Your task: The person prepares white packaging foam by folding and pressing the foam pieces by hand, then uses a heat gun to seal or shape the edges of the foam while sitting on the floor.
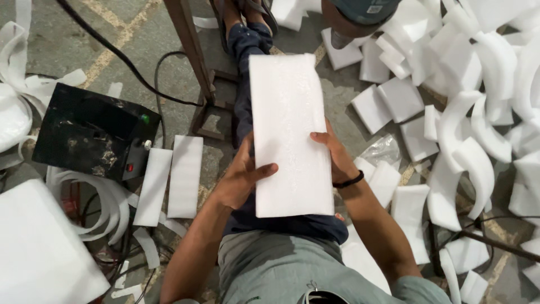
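A long white rectangular foam sheet (289, 129) lies flat over my outstretched leg in dark blue trousers (244, 45). My left hand (242, 177) grips its lower left edge, thumb lying across the top face. My right hand (336, 155) clasps the sheet's right edge, fingers curled over the face; a black band circles that wrist. Both hands hold the same sheet.
A black box machine (90, 132) with a green and a red light sits on the floor at left, cables running from it. Two foam strips (169, 177) lie beside it. Several foam pieces (467, 107) are heaped at right. A metal stand leg (194, 56) rises ahead. Another person's cap (363, 11) shows at top.
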